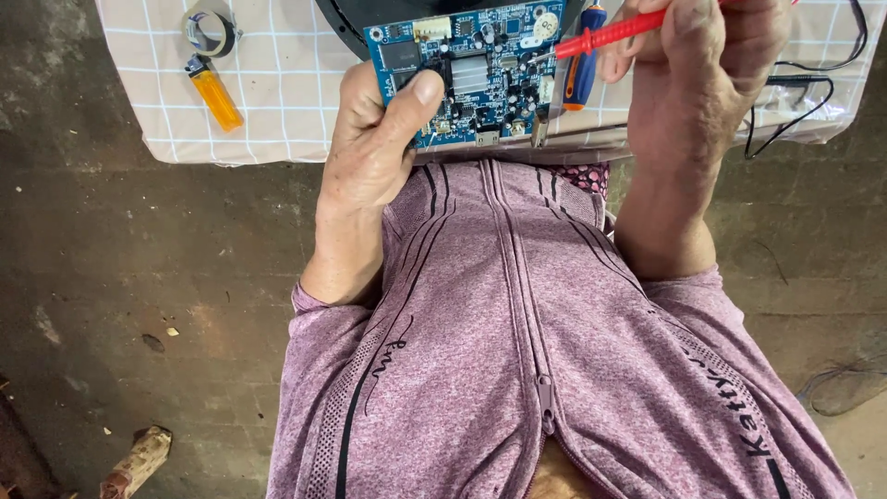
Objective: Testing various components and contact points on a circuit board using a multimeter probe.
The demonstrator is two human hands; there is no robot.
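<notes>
My left hand (374, 148) grips a blue circuit board (480, 69) by its left edge, thumb pressed on the board's face. The board carries a silver heat sink, black chips and small connectors. My right hand (702, 65) holds a red test probe (614, 35) whose metal tip touches the board near its upper right area. A screwdriver with a blue and orange handle (584, 65) lies just right of the board, under the probe.
A small table with a beige checked cloth (277, 83) carries an orange lighter (217, 97) and a roll of tape (211, 30) at the left. Black wires (804, 92) trail at the right. Below lies a dark concrete floor (139, 277).
</notes>
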